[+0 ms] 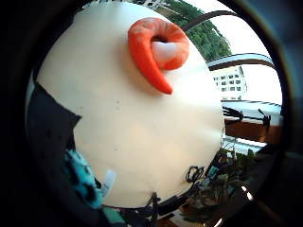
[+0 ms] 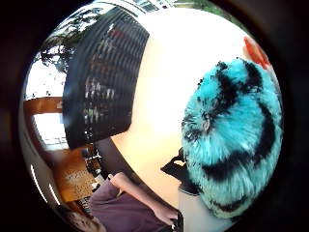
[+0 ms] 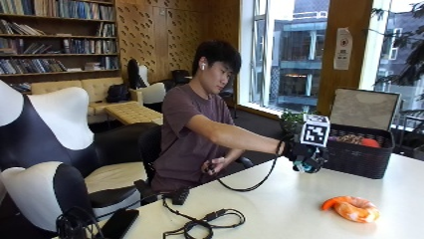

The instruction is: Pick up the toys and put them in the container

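Observation:
My gloved right hand (image 3: 306,155) is raised above the white table (image 3: 278,199) just beside the black woven basket (image 3: 354,152). Its fingers grip a fluffy turquoise toy with black stripes (image 3: 309,166), which fills much of the thumb side palm view (image 2: 234,140). The basket (image 2: 104,79) stands on the table close to the hand and holds something orange (image 3: 370,143). An orange and white shrimp toy (image 3: 352,208) lies curled on the table near the front right; it also shows in the little finger side view (image 1: 158,47).
Black cables (image 3: 202,221) loop over the table's near left part and run to the hand. A flat board (image 3: 361,108) leans behind the basket. The person's bare left hand (image 3: 213,166) sits low by the table edge.

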`<state>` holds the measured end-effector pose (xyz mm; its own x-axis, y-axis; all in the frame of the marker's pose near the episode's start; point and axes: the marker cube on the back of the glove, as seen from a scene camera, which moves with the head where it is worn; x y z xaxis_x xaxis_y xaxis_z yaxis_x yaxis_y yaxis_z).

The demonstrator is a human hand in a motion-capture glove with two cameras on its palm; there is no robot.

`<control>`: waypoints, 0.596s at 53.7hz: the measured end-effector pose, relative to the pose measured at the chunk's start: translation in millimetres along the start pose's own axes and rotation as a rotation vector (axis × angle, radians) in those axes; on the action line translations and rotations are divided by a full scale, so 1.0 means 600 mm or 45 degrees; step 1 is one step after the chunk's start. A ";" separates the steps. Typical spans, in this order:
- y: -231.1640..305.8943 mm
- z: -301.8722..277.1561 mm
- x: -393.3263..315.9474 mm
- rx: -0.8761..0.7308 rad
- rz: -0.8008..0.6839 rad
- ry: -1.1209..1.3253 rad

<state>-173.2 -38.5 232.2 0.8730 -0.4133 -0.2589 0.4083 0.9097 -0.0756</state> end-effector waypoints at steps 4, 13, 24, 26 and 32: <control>-0.008 -0.064 -0.040 0.024 -0.077 -0.237; -0.035 -0.234 -0.020 0.186 0.020 0.021; -0.063 -0.388 -0.074 0.354 0.032 -0.105; -0.067 -0.405 -0.096 0.365 0.009 -0.115; -0.085 -0.438 -0.159 0.380 0.096 -0.133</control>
<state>-347.7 -35.1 8.0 0.9202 -0.3611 -0.1513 0.3881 0.8925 0.2297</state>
